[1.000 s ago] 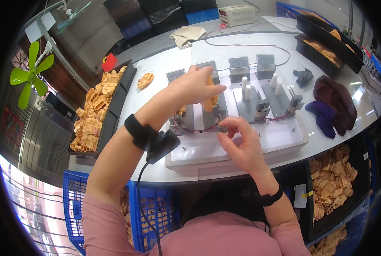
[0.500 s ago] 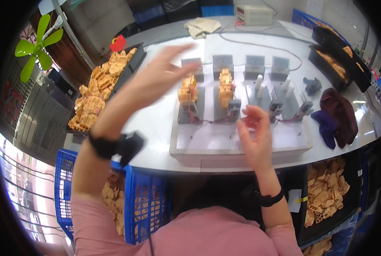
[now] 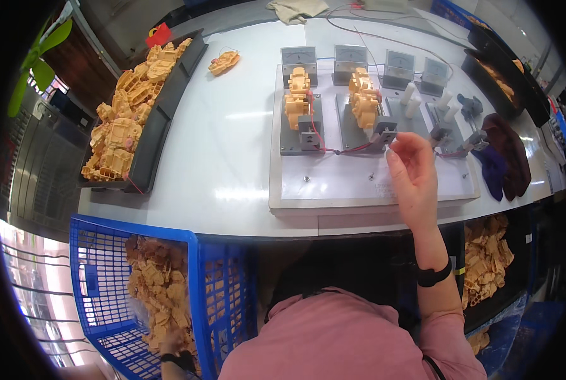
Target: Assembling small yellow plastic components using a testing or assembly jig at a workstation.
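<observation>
My left hand (image 3: pixel 176 342) is down in the blue crate (image 3: pixel 197 297) at lower left, among tan plastic parts (image 3: pixel 159 288). Blur and the parts obscure its fingers. My right hand (image 3: pixel 416 180) is at the second station of the test fixture (image 3: pixel 333 187), fingers bent toward the thumb beside a small grey clamp block (image 3: pixel 384 131). Whatever lies between the fingertips is hidden. Tan moulded parts sit upright on the first station (image 3: pixel 297 101) and second station (image 3: pixel 363 101), red wires beside them. White pegs (image 3: pixel 411 101) stand bare on the third.
Panel meters (image 3: pixel 350 63) stand behind the stations. A black tray (image 3: pixel 162 126) heaped with tan parts lies at left, with one loose tan part (image 3: pixel 224 62) beyond it. Dark cloths (image 3: pixel 508 155) lie right of the fixture. More tan parts (image 3: pixel 487 266) fill a lower-right bin.
My left hand has swung from above the table down into the blue crate. My right hand has come to the clamp block, fingers more bent. The loose tan part now shows, and the view has shifted.
</observation>
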Demonstrator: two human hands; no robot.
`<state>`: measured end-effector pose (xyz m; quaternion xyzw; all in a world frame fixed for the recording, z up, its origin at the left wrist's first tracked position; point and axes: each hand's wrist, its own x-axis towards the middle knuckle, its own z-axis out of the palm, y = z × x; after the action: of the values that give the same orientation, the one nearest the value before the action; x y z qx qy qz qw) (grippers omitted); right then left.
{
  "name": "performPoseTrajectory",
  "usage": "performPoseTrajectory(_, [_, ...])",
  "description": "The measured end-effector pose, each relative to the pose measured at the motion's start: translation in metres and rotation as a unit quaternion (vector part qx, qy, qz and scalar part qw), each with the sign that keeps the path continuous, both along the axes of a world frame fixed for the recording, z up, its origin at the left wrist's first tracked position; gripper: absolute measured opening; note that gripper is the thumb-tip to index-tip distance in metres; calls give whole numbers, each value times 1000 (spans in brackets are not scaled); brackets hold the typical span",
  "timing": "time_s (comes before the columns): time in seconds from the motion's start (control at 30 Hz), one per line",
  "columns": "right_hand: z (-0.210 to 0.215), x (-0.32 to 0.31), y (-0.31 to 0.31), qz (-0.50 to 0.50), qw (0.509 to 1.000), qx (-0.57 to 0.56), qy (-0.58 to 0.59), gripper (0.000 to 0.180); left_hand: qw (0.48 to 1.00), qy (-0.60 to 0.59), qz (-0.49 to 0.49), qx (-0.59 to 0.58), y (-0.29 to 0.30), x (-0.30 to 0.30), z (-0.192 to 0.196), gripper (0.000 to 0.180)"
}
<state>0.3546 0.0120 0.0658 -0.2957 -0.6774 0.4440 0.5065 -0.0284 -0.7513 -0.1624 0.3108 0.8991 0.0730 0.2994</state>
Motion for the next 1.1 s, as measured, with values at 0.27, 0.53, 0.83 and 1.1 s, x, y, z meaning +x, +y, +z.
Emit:
performPoseTrajectory(0.27, [-3,-1,-1,-8,1000,-9,-14,28,938,-127,268,-177,8,106,-86,53])
performPoseTrajectory(0.53, [-2,-3,-3,-3,1000,-10,-21,27,932,-168,289,-141,18,105,-102,53])
performPoseTrajectory(0.83, [-3,1,-1,-12,1000,-12,-22,27,917,-198,330,-106,17,116,-97,53])
performPoseTrajectory(1.1, [-4,0,-1,3,1000,-18,-3,26,901,-226,363,-73,18,124,-95,53])
